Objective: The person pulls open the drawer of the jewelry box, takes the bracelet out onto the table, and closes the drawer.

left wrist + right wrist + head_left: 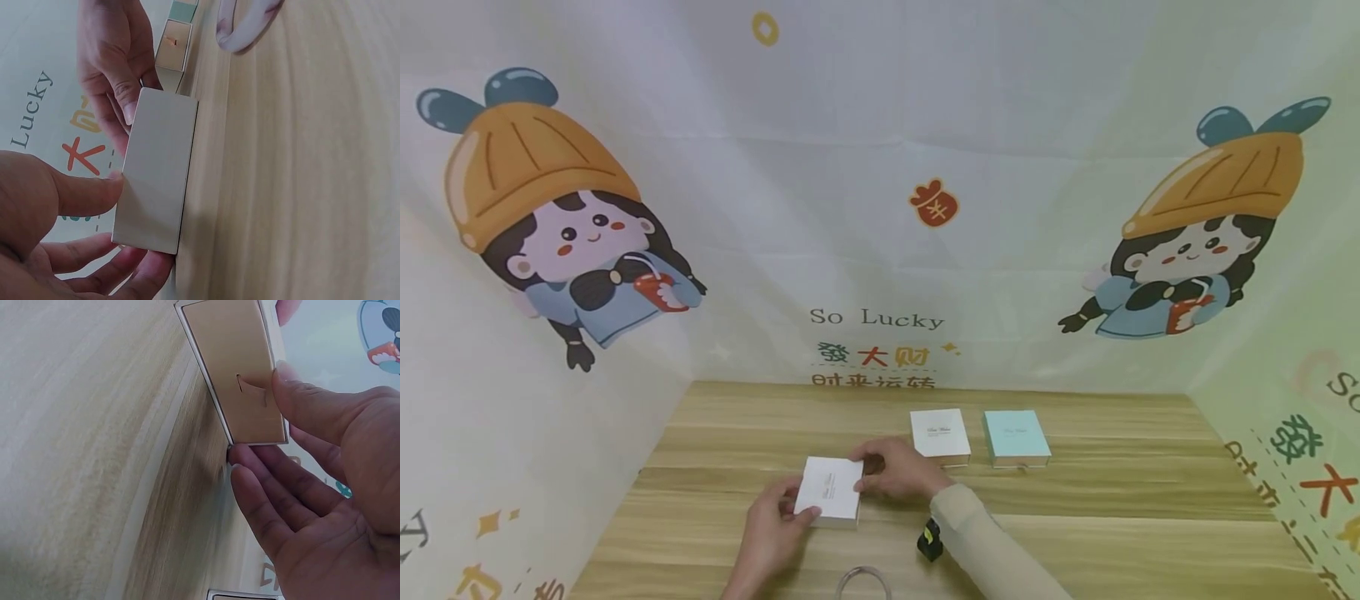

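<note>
A small white box with a line of print on its lid rests on the table between the two hands. My left hand grips its left end, thumb on the lid and fingers round the side. At the opposite end, my right hand holds the far right corner between thumb and fingers. The right wrist view shows a tan drawer front with a small pull tab, set inside the white sleeve; the right thumb presses at its upper edge. In the left wrist view, the plain white long side faces the camera.
Another white box and a mint-green box stand side by side toward the back right. Near the front edge lies a pale, translucent bangle. A printed cloth walls the wooden table at the back and sides.
</note>
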The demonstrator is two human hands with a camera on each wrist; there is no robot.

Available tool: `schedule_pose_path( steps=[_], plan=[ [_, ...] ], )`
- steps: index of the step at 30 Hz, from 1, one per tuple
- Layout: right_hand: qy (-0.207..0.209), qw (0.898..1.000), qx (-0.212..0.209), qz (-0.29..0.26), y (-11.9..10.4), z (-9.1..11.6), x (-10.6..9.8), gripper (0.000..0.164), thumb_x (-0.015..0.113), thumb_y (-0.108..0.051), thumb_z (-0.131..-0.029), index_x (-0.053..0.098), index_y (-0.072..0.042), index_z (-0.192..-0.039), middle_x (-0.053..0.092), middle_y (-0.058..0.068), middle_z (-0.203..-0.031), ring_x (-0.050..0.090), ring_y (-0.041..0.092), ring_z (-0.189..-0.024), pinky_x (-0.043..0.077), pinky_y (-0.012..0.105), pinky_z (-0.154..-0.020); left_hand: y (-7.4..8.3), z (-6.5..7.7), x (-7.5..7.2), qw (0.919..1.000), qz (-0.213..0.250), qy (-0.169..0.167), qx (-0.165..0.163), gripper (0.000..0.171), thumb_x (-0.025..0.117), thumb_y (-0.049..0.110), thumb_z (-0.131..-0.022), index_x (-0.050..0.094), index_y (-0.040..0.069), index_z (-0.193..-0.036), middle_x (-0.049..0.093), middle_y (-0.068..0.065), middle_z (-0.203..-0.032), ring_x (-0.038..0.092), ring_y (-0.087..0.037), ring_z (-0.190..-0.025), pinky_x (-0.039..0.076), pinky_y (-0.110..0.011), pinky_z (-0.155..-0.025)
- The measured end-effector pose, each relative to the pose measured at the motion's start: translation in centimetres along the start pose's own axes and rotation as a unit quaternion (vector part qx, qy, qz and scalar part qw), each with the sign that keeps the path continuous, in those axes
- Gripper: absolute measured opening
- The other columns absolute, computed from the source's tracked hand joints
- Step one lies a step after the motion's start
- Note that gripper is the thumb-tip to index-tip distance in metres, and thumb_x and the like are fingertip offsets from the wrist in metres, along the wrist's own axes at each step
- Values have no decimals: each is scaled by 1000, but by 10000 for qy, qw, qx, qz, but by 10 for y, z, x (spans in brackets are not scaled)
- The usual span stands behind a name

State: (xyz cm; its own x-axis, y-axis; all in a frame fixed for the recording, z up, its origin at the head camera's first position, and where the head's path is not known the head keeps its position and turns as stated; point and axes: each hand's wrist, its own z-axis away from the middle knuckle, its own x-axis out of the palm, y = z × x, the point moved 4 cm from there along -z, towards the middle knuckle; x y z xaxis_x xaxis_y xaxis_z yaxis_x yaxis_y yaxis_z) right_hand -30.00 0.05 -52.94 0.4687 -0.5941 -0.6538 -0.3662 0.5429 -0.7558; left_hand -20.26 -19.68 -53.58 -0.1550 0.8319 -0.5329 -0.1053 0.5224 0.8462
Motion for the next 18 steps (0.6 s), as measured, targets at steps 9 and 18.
schedule_pose_path(
  steps=[9,18],
  plan=[
    [309,9994,138,-7,0,6,0,38,86,-22,-83,72,-8,-116,72,1,-98,63,7,-86,53,22,-77,-4,-9,-2,10000,33,23,-52,43,76,5,-88,64,-2,-129,69,-19,-117,66,-29,-105,59,-39,-88],
    [770,9957,450,-267,1,16,7,29,87,-26,-81,70,-13,-100,66,-6,-87,58,7,-79,49,23,-70,-8,-25,-8,9999,52,62,-78,33,71,4,-91,69,-1,-123,71,-17,-112,66,-27,-104,55,-40,-89]
  ],
)
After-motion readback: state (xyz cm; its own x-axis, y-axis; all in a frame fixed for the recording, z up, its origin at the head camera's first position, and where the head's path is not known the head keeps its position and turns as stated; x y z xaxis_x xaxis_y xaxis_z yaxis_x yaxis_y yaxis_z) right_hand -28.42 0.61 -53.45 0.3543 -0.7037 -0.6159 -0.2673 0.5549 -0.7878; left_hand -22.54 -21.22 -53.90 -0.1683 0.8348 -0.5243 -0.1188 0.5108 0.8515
